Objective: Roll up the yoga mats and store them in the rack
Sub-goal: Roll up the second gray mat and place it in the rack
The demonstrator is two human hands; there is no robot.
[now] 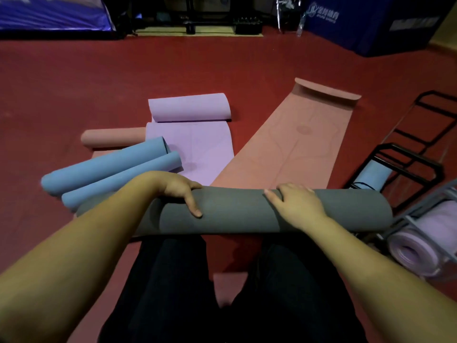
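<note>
White lettering and a logo mark a blue padded panel (366, 23) at the far right of the room, but the characters are too blurred to read.

Both hands curl over the top of a rolled grey yoga mat (237, 211) held crosswise in front of the person's dark-trousered legs, its long axis running left to right. The left hand (178, 188) grips it left of centre, thumb pointing down the near face and the fingers wrapped over the far side. The right hand (294, 204) grips it right of centre, fingers bent over the top.

Beyond the left hand lies a blue mat (111, 169) rolled from both ends into two tubes, slanting away to the right. Past it are a partly rolled lilac mat (190, 127) and a rolled pink mat (113, 137). Ahead of the right hand an unrolled pink mat (291, 144) stretches away, its far end curled. Right of the right hand stands a black wire rack (418, 159) holding a blue roll, and nearer is a grey rack (405, 219) with a lilac roll (415, 253).
</note>
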